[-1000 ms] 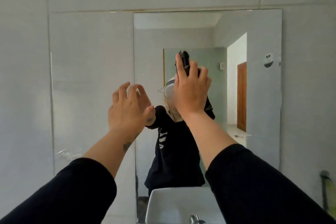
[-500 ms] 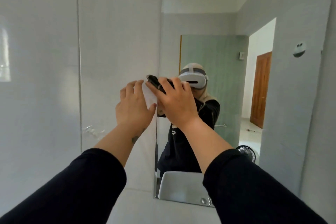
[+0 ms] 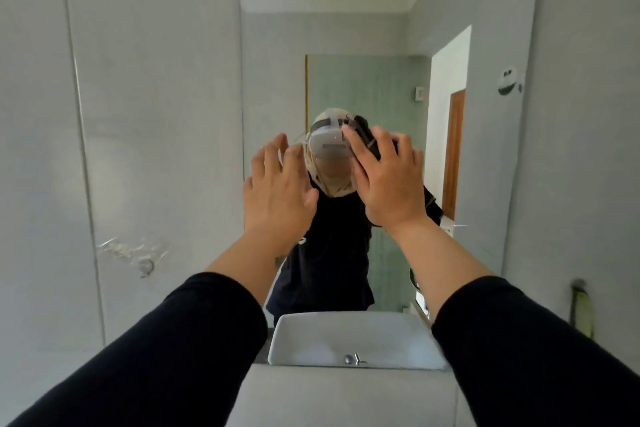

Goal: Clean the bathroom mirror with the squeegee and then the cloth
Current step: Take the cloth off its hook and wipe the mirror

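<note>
The rectangular mirror [image 3: 485,184] hangs on the pale tiled wall in front of me. My right hand [image 3: 388,184] is raised at the mirror's middle, shut on a black squeegee [image 3: 363,135] whose dark end sticks up past my fingers against the glass. Its blade is hidden by my hand. My left hand [image 3: 277,194] is up beside it, near the mirror's left edge, with fingers spread and nothing visible in it. No cloth shows in this view. Both sleeves are black.
A white basin [image 3: 346,336] is reflected at the mirror's bottom edge, with the ledge below it. A small hook [image 3: 145,267] sits on the left wall tile. A yellow-green item [image 3: 583,315] hangs at the right. A round white sticker [image 3: 507,81] is near the mirror's right edge.
Both hands moved right, from the mirror's left edge to its middle. The squeegee moved with my right hand. My left hand spread its fingers and came apart from the right hand.
</note>
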`<move>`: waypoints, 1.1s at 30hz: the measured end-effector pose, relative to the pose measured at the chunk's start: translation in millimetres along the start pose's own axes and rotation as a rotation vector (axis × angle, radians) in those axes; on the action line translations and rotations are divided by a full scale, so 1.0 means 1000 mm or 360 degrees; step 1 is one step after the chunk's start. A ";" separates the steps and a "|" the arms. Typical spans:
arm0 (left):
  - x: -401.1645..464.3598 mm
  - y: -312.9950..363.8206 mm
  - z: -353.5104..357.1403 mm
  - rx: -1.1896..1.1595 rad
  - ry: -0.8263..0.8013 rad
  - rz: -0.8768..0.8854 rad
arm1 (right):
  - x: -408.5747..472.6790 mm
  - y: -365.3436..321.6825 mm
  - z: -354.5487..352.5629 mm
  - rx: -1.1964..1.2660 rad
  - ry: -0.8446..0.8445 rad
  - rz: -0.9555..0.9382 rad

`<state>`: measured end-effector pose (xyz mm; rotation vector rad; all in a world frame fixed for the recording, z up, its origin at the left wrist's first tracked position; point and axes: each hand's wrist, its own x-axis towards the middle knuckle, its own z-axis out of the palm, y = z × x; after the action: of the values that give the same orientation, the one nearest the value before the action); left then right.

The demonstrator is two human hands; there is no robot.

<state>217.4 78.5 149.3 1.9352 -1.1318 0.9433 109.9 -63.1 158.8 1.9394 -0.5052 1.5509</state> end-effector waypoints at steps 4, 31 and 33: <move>0.001 0.021 0.017 0.0007 -0.0036 0.0071 | -0.010 0.029 -0.005 -0.0058 0.0014 0.0119; -0.012 0.017 0.018 0.0002 -0.0095 0.0161 | -0.087 0.013 0.002 -0.0006 0.0172 0.0909; -0.012 0.010 0.007 -0.0024 -0.0064 0.0177 | -0.077 -0.007 0.006 0.0021 0.0117 0.0780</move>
<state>206.1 73.1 137.8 1.9031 -1.2769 0.9554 99.4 -67.2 81.9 1.8455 -0.9961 1.9146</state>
